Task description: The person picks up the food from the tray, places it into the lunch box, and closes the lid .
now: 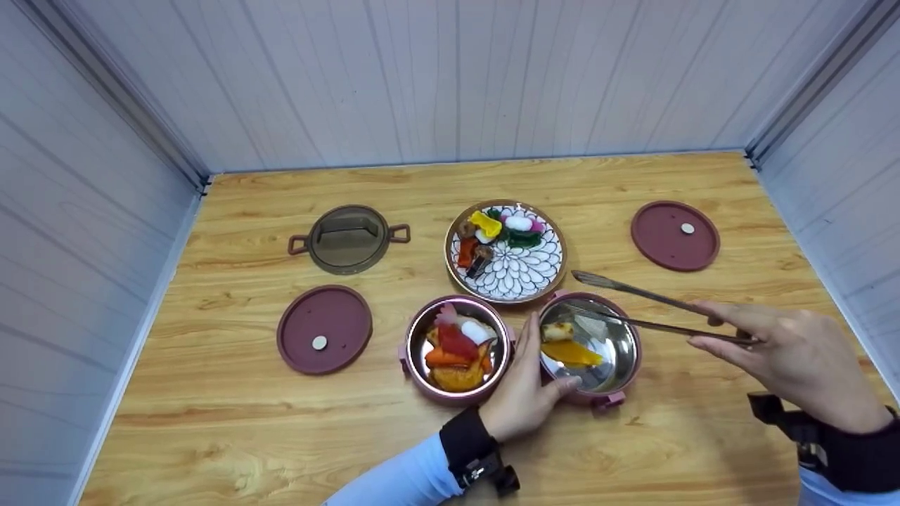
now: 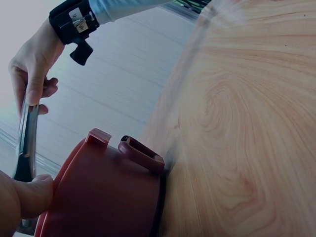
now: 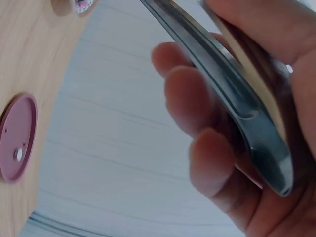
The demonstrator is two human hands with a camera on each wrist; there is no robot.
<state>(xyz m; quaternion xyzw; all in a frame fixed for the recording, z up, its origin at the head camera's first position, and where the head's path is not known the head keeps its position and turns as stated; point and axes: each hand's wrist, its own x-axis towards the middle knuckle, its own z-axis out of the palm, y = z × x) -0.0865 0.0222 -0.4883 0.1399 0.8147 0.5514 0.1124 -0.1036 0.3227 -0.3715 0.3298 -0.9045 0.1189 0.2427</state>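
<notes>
My right hand [image 1: 808, 358] grips a pair of metal tongs [image 1: 654, 325] near the joined end. Their two arms stand spread with nothing between the tips; one tip reaches over the right steel-lined pink bowl [image 1: 629, 351], the other past its far rim. A yellow toy food piece [image 1: 573, 353] and a pale browned piece [image 1: 557, 332] lie inside that bowl. My left hand [image 1: 524, 400] holds the same bowl by its near left side, the thumb at the rim and the fingers along the wall. Close to those fingers stands the left pink bowl [image 1: 415, 379], filled with several toy foods.
Behind the bowls sits a flower-patterned plate [image 1: 513, 277] with several toy foods on its far side. Dark red lids lie at left [image 1: 323, 351] and right [image 1: 675, 246]. A see-through lid with two side handles [image 1: 348, 249] lies back left. Panel walls [image 1: 457, 84] enclose the table.
</notes>
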